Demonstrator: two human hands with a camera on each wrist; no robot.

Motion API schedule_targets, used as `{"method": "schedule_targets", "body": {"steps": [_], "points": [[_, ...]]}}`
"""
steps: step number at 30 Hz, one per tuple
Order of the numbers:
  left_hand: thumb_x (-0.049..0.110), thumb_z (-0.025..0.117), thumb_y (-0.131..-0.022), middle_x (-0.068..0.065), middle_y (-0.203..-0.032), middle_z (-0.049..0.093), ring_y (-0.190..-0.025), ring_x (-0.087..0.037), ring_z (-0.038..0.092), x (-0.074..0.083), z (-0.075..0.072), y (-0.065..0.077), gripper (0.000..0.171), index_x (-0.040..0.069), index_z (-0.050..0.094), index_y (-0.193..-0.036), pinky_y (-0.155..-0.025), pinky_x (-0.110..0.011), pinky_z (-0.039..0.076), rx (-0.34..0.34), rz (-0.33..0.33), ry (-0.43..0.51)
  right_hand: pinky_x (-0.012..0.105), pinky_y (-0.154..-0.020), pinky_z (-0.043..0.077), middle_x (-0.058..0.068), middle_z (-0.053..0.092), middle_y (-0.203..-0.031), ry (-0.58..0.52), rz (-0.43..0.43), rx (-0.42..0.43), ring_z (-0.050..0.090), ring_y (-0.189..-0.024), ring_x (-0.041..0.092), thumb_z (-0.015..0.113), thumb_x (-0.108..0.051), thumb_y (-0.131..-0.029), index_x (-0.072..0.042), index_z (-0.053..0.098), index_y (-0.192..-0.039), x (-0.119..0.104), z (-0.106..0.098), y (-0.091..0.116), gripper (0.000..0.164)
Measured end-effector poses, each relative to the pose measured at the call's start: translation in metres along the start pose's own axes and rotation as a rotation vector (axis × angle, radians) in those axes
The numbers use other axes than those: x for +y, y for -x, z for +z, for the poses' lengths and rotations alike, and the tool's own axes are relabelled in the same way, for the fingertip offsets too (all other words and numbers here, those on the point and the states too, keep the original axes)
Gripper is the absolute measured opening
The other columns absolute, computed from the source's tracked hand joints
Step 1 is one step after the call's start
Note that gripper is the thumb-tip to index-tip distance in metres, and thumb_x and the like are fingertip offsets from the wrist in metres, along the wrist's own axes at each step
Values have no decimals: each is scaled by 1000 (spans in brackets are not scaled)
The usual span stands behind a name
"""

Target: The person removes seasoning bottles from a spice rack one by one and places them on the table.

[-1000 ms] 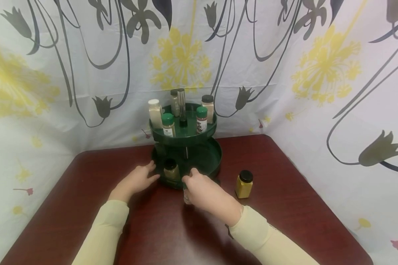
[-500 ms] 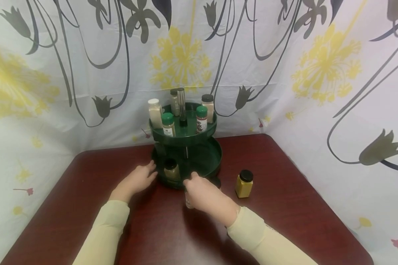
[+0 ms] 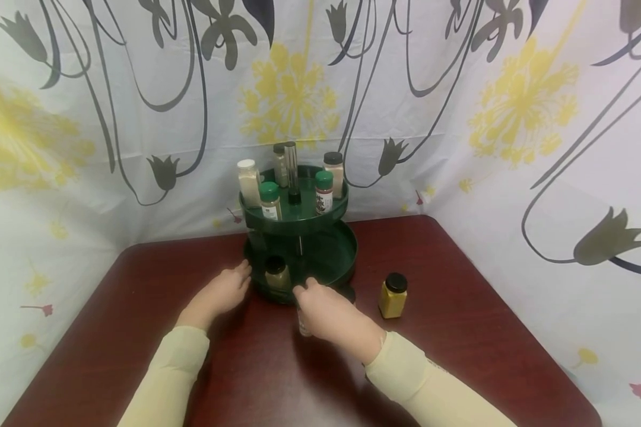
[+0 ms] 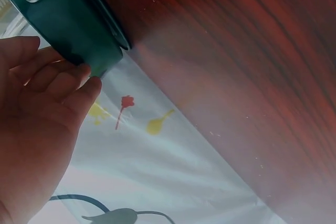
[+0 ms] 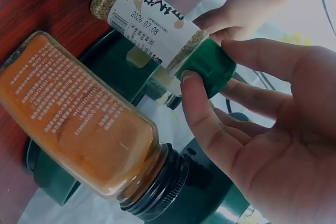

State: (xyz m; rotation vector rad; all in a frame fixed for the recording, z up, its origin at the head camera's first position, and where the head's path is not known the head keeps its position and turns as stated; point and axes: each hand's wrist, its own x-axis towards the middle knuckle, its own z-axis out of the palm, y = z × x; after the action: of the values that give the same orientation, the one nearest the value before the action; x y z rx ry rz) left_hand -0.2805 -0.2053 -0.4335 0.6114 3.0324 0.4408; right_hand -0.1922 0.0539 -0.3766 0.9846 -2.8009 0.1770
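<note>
My right hand [image 3: 335, 317] pinches the green cap of a small jar of sesame seeds [image 5: 152, 22] between thumb and fingers. The jar stands on the table, mostly hidden by the hand in the head view. My left hand [image 3: 223, 293] rests at the left side of a green two-tier turntable [image 3: 326, 252]; in the left wrist view its fingertips [image 4: 94, 85] are right at the outer wall. Beside the right hand stands a jar of orange powder [image 5: 79, 114] with a black lid, largely hidden in the head view.
A black-lidded jar [image 3: 278, 279] stands in the lower tier. Several spice jars, including a white-capped one [image 3: 249, 187] and a green-capped one [image 3: 324, 196], stand on the upper tier around a metal post [image 3: 291, 169]. A yellow jar [image 3: 393, 298] stands on the table at right.
My right hand and the sesame jar have shifted slightly right and nearer, then stayed still. The left hand's fingers have drawn closer together at the turntable's side.
</note>
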Motion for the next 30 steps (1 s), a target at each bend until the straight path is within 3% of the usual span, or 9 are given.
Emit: {"method": "schedule_targets", "body": {"steps": [7, 20, 30], "points": [[19, 43, -102, -25, -149, 32, -135, -39, 31, 9, 1, 5, 47, -8, 43, -141, -108, -53, 31, 19, 23, -64, 21, -39, 38, 1, 45, -72, 18, -16, 25, 43, -58, 12, 67, -12, -74, -12, 52, -77, 0, 0, 1, 15], [15, 43, -101, -28, -149, 31, -138, -39, 26, 22, 9, 14, 48, -9, 39, -142, -108, -52, 31, 17, 45, -117, 22, -39, 38, 1, 45, -72, -13, 4, 5, 44, -56, 12, 66, -12, -76, -12, 55, -78, -1, -1, 0, 12], [12, 52, -96, -28, -142, 42, -134, -39, 35, 45, 18, 23, 47, -10, 45, -137, -107, -48, 36, 95, 110, -246, 22, -47, 45, 2, 51, -79, -45, 14, -23, 49, -59, 11, 68, -13, -81, -11, 62, -87, -2, -1, -2, 8]]}}
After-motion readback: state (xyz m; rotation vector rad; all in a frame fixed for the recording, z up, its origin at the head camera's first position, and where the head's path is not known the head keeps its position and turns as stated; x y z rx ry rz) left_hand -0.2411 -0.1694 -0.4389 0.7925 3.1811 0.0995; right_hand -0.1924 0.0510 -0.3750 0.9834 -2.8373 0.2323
